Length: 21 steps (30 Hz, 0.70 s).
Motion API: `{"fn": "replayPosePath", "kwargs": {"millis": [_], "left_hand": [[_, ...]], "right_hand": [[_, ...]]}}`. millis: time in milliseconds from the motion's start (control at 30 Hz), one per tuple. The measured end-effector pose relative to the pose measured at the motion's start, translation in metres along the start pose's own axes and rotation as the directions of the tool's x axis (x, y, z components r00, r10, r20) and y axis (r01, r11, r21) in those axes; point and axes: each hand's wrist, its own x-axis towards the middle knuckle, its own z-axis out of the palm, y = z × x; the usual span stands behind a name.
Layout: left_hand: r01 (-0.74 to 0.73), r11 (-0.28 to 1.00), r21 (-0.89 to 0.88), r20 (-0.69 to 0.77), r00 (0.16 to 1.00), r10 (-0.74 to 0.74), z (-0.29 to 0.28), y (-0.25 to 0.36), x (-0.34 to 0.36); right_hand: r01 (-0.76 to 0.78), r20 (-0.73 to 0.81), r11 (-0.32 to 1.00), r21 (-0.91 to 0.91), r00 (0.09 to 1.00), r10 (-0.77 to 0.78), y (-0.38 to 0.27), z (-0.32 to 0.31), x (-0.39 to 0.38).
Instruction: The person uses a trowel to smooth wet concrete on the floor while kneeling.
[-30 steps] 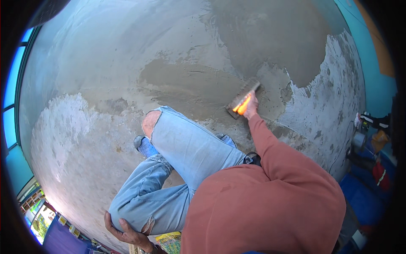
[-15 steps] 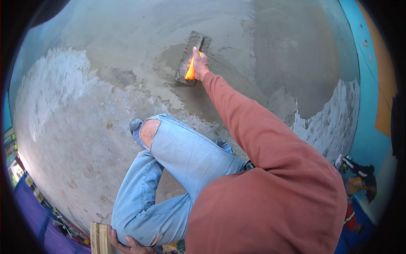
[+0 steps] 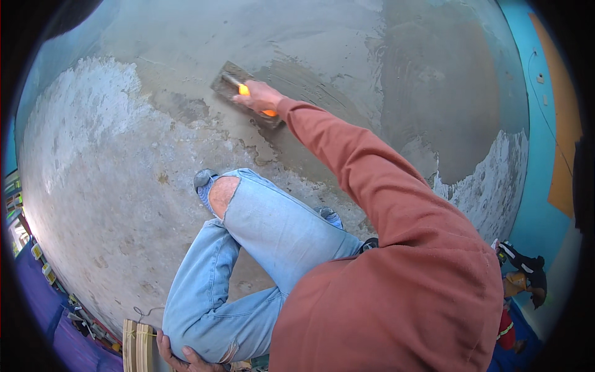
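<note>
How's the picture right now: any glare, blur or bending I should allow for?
In the head view, pale glare washes out the floor near the left rim; in the head view, the right hand and the trowel it grips look slightly soft, perhaps from motion; in the head view, the turquoise wall bows at the right, and the corners go black.

- Trowel blade (image 3: pixel 222 84): dull grey
- Trowel grip (image 3: pixel 244 90): bright orange
- Sweatshirt (image 3: pixel 390 297): plain brick red
- Jeans (image 3: pixel 273 217): faded light blue
- Shoe (image 3: pixel 204 186): blue and grey
- Floor (image 3: pixel 124 204): pale grey, mottled with whitish and brownish blotches
- Spread coating (image 3: pixel 440 93): darker grey-brown, streaked
- Wall (image 3: pixel 537 208): turquoise
- Panel (image 3: pixel 567 124): orange
- Sheet (image 3: pixel 74 346): deep purple
- Wooden strips (image 3: pixel 144 347): pale tan
</note>
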Motion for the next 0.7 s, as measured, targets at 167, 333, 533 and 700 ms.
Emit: {"fn": "replayPosePath", "kwargs": {"millis": [167,333,533,700], "left_hand": [[-0.035,0.999,0.016,-0.003,0.999,0.035,-0.002,-0.003,0.001],[-0.081,0.997,0.01,0.015,0.997,0.081,0.006,0.005,0.011],[-0.107,0.993,-0.046,0.013,0.994,0.108,0.017,0.02,0.021],[-0.145,0.982,-0.121,0.048,0.987,0.152,0.022,0.03,0.031]], "right_hand": [[-0.27,-0.233,0.961,0.056,0.933,0.275,0.042,-0.074,-0.056],[-0.344,-0.444,0.92,0.188,0.806,0.392,0.137,-0.141,-0.102],[-0.445,-0.559,0.798,0.407,0.57,0.602,0.233,-0.153,-0.216],[-0.326,-0.567,0.682,0.655,0.384,0.729,0.302,-0.141,-0.351]]}}
